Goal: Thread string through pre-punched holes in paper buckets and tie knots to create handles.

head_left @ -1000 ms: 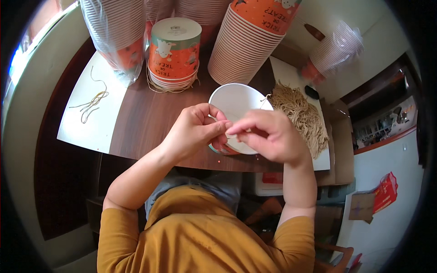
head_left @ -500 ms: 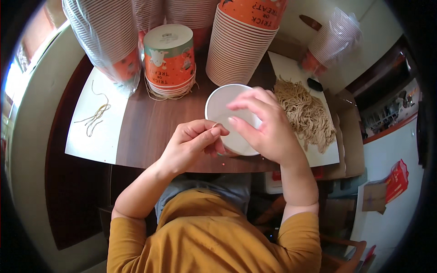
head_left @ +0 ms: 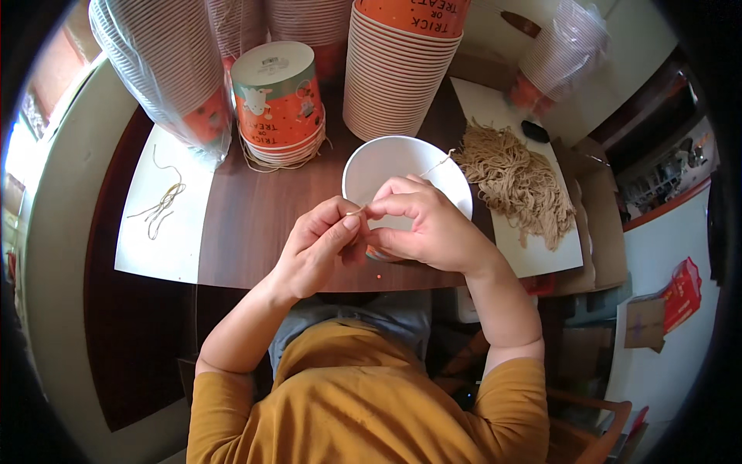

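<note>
Close together over the near side of a white-lined paper bucket [head_left: 367, 166], both hands work on a thin tan string [head_left: 440, 162]. My left hand [head_left: 321, 247] pinches it between thumb and forefinger. My right hand [head_left: 437, 228] meets it there, fingertips closed on the same string; one tail runs out past the right knuckles across the bucket's mouth to its far right rim. The bucket stands mouth up, and a bit of its orange and green outside shows below the fingers. Any loop or knot at the fingertips is too small to make out.
A tangled heap of tan strings [head_left: 518, 182] lies to the right. Behind are an upturned orange bucket stack [head_left: 280, 108] with strings round its base, a tall bucket stack [head_left: 398, 73] and plastic-wrapped stacks [head_left: 166, 69]. Loose strings [head_left: 160, 201] lie at left on the brown table [head_left: 255, 224].
My right hand has moved left and down from open above the bucket to closed on the string beside my left hand. A string tail now shows across the bucket. The view has shifted slightly.
</note>
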`<state>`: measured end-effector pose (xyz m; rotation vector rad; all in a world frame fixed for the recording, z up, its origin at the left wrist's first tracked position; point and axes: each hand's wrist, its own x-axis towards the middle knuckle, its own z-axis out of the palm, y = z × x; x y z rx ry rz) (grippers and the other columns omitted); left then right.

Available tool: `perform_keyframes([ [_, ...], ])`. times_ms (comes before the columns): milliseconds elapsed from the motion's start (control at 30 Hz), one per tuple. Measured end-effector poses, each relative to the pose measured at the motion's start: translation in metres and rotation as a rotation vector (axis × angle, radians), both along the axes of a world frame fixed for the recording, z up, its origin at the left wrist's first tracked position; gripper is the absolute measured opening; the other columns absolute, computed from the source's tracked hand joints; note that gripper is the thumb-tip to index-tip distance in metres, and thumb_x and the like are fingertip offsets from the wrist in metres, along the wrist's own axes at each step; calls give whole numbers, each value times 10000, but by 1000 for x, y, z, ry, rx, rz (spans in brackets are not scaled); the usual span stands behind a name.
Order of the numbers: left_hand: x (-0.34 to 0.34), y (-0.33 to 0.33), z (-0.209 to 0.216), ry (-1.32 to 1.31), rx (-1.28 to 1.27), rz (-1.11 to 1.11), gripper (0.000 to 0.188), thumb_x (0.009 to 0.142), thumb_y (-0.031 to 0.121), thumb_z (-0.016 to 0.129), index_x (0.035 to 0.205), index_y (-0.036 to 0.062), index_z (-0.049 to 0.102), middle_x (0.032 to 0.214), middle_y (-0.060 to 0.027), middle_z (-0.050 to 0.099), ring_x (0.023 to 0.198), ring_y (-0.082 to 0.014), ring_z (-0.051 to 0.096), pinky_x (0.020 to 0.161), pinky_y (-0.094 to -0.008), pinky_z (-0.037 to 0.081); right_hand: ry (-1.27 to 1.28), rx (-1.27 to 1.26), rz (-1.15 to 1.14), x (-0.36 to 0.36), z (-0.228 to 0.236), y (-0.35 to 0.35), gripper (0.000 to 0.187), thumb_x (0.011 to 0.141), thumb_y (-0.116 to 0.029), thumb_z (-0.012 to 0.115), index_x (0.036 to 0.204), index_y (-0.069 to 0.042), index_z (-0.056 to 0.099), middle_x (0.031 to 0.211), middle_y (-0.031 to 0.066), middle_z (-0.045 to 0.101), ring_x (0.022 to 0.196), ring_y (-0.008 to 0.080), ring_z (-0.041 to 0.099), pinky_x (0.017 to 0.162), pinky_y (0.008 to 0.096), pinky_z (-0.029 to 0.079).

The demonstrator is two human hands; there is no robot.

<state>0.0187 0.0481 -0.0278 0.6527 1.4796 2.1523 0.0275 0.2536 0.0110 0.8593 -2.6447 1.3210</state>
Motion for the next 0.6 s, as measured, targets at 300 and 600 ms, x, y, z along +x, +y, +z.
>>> perform_keyframes([
  [300,1,2,-1,23,55,43,205,1054,226,442,983,57,536,791,-18,600,671,-74,520,618,-232,441,-154,-208,-85,4,0,-5,25,808,-45,699,824,-50,680,808,34,626,784,195,586,774,316,453],
  [600,11,-5,6,10,-112,136,200,1033,217,511,999,31,574,854,-43,666,676,-51,528,630,-204,451,358,210,-323,52,25,-17,78,764,-33,694,816,-53,640,787,72,603,744,260,597,704,346,459],
])
